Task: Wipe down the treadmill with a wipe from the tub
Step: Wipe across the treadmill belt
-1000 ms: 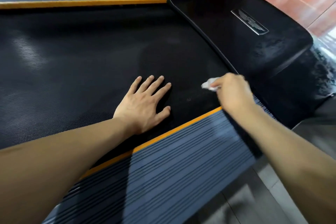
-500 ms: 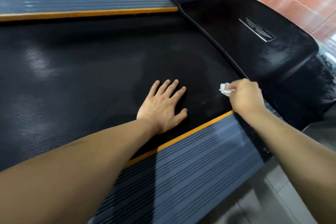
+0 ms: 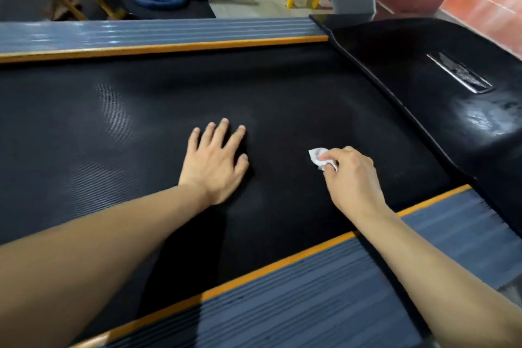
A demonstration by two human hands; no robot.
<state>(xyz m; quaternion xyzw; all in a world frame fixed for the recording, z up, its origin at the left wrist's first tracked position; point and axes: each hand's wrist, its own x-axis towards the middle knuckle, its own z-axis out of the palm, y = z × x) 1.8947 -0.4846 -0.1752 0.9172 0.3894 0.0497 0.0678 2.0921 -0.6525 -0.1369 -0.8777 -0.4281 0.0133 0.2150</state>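
Now the right hand [image 3: 353, 178], at the centre right of the frame, pinches a crumpled wipe [image 3: 320, 158] on the treadmill belt [image 3: 113, 135], its white tip pointing left toward the left hand [image 3: 214, 164], which lies flat nearby with fingers spread.

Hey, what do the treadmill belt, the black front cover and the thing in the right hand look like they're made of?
Belt: likely rubber, matte black, with a fine ribbed texture. Cover: probably hard plastic, glossy, showing bright streaky reflections that may be wetness. The wipe pinched in the right hand: thin white paper or cloth, crumpled; which one is unclear.
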